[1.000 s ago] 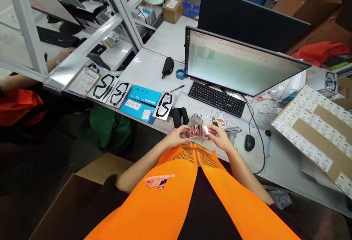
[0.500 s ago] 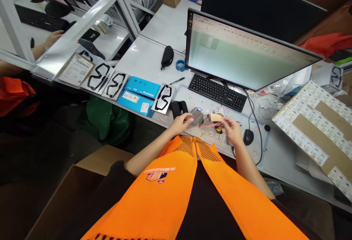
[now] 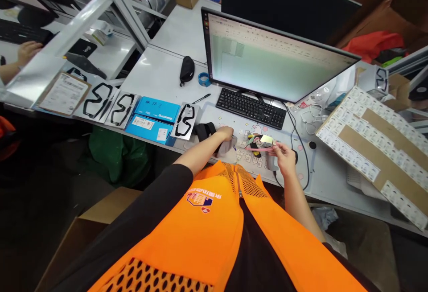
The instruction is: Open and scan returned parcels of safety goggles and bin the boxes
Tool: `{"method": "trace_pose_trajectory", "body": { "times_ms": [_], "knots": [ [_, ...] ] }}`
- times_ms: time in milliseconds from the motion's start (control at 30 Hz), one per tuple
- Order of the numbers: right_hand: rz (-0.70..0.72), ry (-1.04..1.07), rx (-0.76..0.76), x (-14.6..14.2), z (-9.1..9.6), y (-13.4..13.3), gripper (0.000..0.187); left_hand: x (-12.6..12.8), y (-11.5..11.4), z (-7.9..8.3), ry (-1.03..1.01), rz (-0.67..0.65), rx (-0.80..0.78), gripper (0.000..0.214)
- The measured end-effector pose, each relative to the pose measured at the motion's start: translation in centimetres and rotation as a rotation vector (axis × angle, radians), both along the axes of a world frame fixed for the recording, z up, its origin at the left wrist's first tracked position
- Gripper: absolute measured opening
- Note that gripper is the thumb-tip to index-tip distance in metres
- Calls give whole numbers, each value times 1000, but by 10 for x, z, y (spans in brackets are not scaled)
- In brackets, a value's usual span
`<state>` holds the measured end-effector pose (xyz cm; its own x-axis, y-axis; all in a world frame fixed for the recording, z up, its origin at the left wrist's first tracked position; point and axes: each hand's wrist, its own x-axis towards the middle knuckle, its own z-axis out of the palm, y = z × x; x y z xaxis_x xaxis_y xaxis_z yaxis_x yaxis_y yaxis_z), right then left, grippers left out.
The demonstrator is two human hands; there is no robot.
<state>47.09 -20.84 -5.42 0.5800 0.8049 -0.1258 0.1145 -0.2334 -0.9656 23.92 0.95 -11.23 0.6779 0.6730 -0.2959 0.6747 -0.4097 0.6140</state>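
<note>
Far L of frame, upper part: co-worker's hand [image 3: 29,53] by a dark kbd. R of it, mid-left, a clipboard [image 3: 63,93] w/ printed sheet lies near desk edge, then 2 white boxes [image 3: 96,100] w/ black goggle-shaped prints, side by side. Below them, under desk level, green bag [image 3: 113,156]; lower L, open carton [image 3: 110,205]. Next along, 2 blue boxes [image 3: 158,109], then 1 more goggle-print box [image 3: 185,120] just beside. Above, approx. upper centre: black zip case [image 3: 187,69], blue tape roll [image 3: 203,79] & a pen [image 3: 201,98]. Ctr of frame: black strap item [image 3: 204,129], then L hand [image 3: 225,133], fingers curled down at grey pouch [image 3: 230,148], tips hidden, so can't tell how far open or whether it grips the pouch. Monitor [image 3: 277,55] & black kbd [image 3: 250,108] stand above. Just R of ctr, shiny lens [image 3: 266,139] w/ pink lower edge is up over the patterned mat [image 3: 254,162], pinched at its R end betw. thumb & fingers of R hand [image 3: 284,156], nearly closed. Mouse [image 3: 296,156] is mostly hidden behind that hand. Further R, black disc [image 3: 312,145] on desk; far R, big label-covered cardboard sheet [image 3: 363,142], tilted.
</note>
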Motion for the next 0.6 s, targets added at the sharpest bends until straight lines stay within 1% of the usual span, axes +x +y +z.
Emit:
{"method": "trace_pose_trajectory", "body": {
  "times_ms": [100,167,233,300,400,500,600],
  "knots": [
    [-49,1,16,12,6,-16,62,-15,-21,11,-41,-69,61,27],
    [-64,12,50,19,16,-20,59,-29,-38,18,-151,-120,119,27],
    [-56,11,96,22,29,-19,56,-45,-57,23,-308,-142,168,20],
    [-18,-10,125,19,42,-11,54,-57,-74,25,-447,-114,187,15],
    [92,-43,111,5,55,4,51,-66,-96,25,-528,-33,169,12],
    [196,-60,75,-12,58,15,54,-67,-109,28,-559,52,159,14],
    [264,-93,38,-25,55,19,56,-70,-115,33,-600,117,148,20]
  ]
}}
